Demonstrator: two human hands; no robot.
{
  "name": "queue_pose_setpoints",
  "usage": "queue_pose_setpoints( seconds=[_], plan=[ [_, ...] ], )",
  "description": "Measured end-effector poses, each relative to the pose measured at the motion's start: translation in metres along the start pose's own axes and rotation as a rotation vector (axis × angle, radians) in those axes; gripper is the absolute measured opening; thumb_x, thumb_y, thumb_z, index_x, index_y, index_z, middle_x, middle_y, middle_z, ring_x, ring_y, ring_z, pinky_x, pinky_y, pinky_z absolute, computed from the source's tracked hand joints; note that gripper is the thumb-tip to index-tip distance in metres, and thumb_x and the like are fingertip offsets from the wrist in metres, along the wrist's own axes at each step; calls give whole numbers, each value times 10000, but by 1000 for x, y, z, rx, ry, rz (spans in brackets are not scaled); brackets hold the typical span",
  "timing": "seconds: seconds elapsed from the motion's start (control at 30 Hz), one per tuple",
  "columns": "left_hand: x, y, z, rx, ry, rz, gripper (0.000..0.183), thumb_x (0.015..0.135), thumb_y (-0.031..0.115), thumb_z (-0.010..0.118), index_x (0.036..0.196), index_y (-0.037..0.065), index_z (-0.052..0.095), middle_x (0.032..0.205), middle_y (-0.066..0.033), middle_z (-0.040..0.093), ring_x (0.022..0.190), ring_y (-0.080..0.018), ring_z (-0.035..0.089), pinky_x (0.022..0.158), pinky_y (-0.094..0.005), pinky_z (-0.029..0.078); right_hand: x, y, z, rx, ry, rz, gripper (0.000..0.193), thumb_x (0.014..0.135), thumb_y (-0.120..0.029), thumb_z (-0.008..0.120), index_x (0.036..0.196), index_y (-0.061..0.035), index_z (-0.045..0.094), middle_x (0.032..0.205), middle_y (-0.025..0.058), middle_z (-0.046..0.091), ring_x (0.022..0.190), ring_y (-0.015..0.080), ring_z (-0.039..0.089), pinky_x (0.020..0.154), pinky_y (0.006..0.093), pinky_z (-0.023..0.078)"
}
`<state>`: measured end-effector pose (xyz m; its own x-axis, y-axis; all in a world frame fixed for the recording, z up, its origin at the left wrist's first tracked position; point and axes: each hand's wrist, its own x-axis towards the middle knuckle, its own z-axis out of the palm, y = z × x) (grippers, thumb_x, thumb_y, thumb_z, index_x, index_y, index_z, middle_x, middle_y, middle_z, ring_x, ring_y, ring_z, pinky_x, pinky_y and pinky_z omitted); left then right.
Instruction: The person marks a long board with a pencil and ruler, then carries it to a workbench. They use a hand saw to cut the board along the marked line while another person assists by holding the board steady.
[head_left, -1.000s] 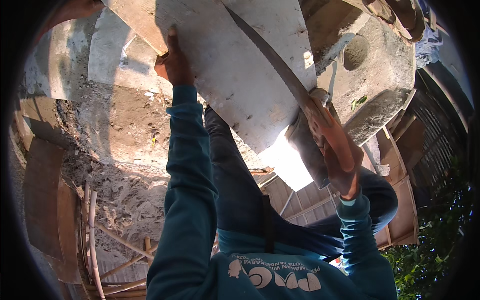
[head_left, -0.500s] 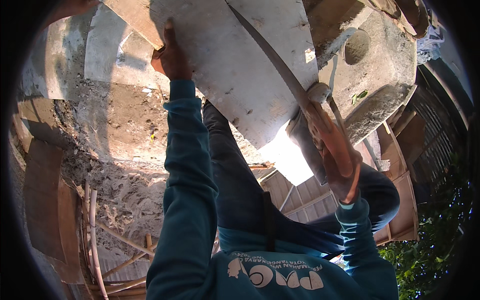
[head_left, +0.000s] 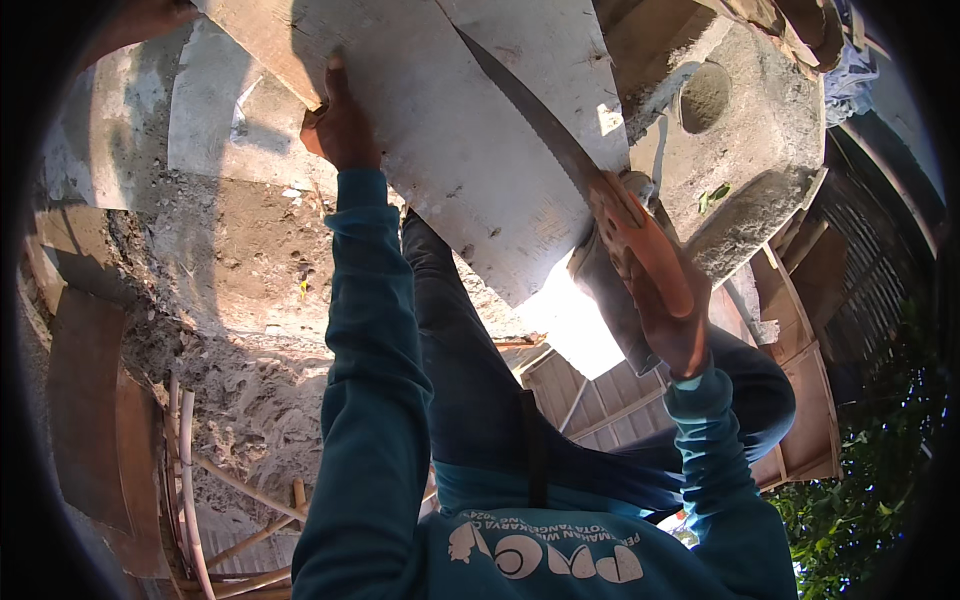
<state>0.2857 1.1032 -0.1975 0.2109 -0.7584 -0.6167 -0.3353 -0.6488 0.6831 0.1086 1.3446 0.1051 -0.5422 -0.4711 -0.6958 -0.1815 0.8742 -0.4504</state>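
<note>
In front of the legs (head_left: 455, 300), a pale board (head_left: 430, 140) is grasped by the left hand (head_left: 345, 128) and seemingly part-cut by the saw (head_left: 555, 140) clasped in the right hand (head_left: 675, 315), its near end unsevered.

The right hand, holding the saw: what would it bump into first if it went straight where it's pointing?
Going along the saw blade, the right hand would probably meet the near edge of the pale board, though it might pass above; depth is unclear.
</note>
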Motion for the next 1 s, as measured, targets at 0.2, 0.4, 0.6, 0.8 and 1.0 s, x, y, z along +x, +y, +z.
queue_pose_setpoints(
  seconds=[0.2,0.4,0.6,0.8,1.0],
  plan=[
    [29,-58,-16,215,-10,272,750,755,574,815,874,-148,655,875,-198,713,717,-207,667,664,-334,525,36,0,18,126,18,-139,366,877,-37,602,1236,30,633,915,139,717,778,154,662,687,290,522],
    [-23,-2,10,-75,-142,-101,699,908,532,670,1154,-120,612,1039,-226,702,818,-298,689,763,-362,527,99,6,52,157,73,-152,372,864,-67,603,1230,-20,646,843,142,712,710,182,662,671,321,520],
    [10,-46,-11,456,-89,682,433,904,410,685,1017,-2,613,931,-148,706,701,-208,658,658,-345,546,-57,3,-48,-145,-70,-196,365,901,28,543,1257,65,616,994,163,710,851,192,689,713,313,547],
    [-9,-32,16,316,-227,322,420,974,297,611,1336,93,549,1095,-206,700,823,-275,717,714,-337,562,108,20,44,127,82,-195,406,847,-51,606,1249,4,639,895,147,720,753,178,683,686,312,534],
    [-20,11,-3,-161,-138,161,554,836,403,801,972,-122,690,927,-128,734,706,-182,678,652,-330,554,-39,21,-11,38,67,-132,335,908,20,554,1236,54,616,1108,166,692,888,211,680,762,322,532]
  ],
)
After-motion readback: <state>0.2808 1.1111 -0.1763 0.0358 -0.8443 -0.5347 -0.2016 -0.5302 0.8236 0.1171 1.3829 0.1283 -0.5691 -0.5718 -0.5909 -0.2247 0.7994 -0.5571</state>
